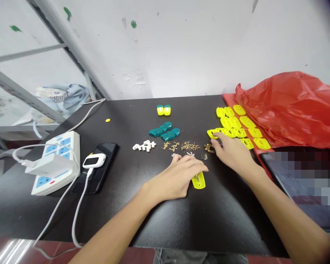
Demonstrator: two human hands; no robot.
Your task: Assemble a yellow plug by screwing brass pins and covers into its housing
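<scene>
My left hand (pixel 178 174) rests palm down at a yellow plastic shell (pixel 199 183), its fingers around the shell's far end. Small metal parts show inside the shell; the rest is covered by my fingers. Just beyond lie small clear pieces (pixel 190 154) and dark pins (pixel 204 156). My right hand (pixel 232 152) reaches over the table, thumb and forefinger apart, beside a small pile of brass parts (pixel 208 148). Its fingertips are close to a row of yellow shells (pixel 222 132). Nothing shows between them.
White pieces (pixel 144 146), brass pins (pixel 189 146), teal covers (pixel 165 131) and two yellow-teal assembled units (pixel 164 110) lie mid-table. At left are a power strip (pixel 74 146), cables and a phone (pixel 106 165). A red bag (pixel 291 106) and a dark-screened device (pixel 277 172) occupy the right.
</scene>
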